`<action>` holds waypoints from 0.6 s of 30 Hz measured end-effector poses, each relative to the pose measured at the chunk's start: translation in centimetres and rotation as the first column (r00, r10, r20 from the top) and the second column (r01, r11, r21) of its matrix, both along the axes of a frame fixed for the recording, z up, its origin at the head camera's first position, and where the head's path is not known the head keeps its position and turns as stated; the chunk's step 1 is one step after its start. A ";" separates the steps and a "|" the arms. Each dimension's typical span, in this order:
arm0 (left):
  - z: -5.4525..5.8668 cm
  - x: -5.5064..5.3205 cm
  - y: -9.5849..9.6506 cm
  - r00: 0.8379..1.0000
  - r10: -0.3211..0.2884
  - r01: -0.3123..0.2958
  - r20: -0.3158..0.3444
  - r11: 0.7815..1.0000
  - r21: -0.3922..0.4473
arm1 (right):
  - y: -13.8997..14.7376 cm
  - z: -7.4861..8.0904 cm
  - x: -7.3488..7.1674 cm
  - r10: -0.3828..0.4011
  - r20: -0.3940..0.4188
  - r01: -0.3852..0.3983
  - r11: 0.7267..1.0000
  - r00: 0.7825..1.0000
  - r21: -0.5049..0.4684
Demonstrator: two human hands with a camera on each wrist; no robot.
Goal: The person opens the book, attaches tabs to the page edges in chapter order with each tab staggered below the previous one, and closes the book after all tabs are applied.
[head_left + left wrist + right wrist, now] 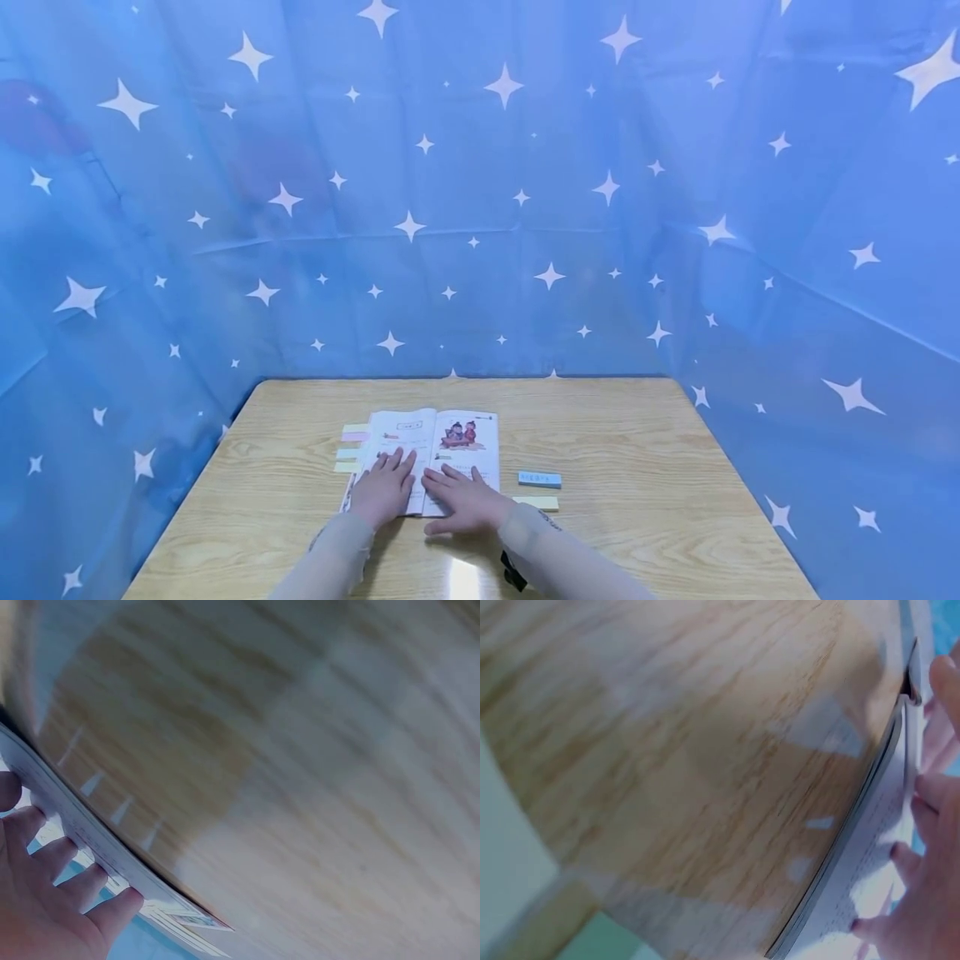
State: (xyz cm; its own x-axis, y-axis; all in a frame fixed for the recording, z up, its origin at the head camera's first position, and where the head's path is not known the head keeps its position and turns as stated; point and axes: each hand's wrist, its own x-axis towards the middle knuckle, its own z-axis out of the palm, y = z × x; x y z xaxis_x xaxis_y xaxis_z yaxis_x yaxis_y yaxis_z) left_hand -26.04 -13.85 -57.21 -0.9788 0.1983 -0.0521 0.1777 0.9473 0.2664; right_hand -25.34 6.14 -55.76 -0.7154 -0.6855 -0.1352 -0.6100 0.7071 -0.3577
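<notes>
An open book (pixel 468 475) lies on the table, with a coloured picture of two figures on its right page and printed text on both pages. Spread over the lower left page is my left hand (pixel 381 490), its fingers straight and pointing up the page. My right hand (pixel 465 502) rests flat across the lower right page, fingertips toward the spine and thumb out below the bottom edge. In the left wrist view the fingers (pixel 82 883) lie on the page. The right wrist view shows the right fingers (pixel 907 862) on the paper near the book's edge.
Coloured sticky tabs (pixel 355 436) stick out past the book's left edge. To its right lie a blue sticky-note strip (pixel 539 478) with writing and a yellow strip (pixel 542 503), partly behind the right sleeve. A star-patterned blue curtain (pixel 465 283) surrounds the wooden table (pixel 645 467).
</notes>
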 end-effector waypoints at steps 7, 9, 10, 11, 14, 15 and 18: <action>0.6 -0.3 -0.1 1.000 -0.001 0.000 0.004 1.000 0.018 | -0.8 0.5 -0.6 -0.033 -0.043 0.035 0.997 0.999 0.069; 0.6 -0.3 -0.1 1.000 -0.006 0.006 0.003 1.000 0.016 | -1.0 0.8 -0.8 -0.046 -0.050 0.050 0.995 0.998 0.087; 0.6 -0.3 -0.1 1.000 -0.013 0.013 0.000 1.000 0.015 | -1.1 0.9 -0.9 -0.052 -0.050 0.056 0.994 0.997 0.092; 0.7 -0.3 -0.1 1.000 -0.020 0.020 -0.005 1.000 0.015 | -1.2 1.0 -1.0 -0.059 -0.051 0.064 0.993 0.997 0.095; 0.6 -0.2 0.0 0.999 -0.033 0.033 -0.013 0.999 0.010 | -1.4 1.0 -1.3 -0.080 -0.046 0.084 0.992 0.996 0.099; 0.6 -0.1 0.0 0.999 -0.035 0.035 -0.016 0.999 0.007 | -1.4 0.9 -1.4 -0.087 -0.041 0.091 0.991 0.995 0.097; 0.4 -0.1 0.1 0.999 -0.038 0.038 -0.027 0.999 0.001 | -1.5 0.6 -2.0 -0.117 -0.018 0.119 0.989 0.993 0.090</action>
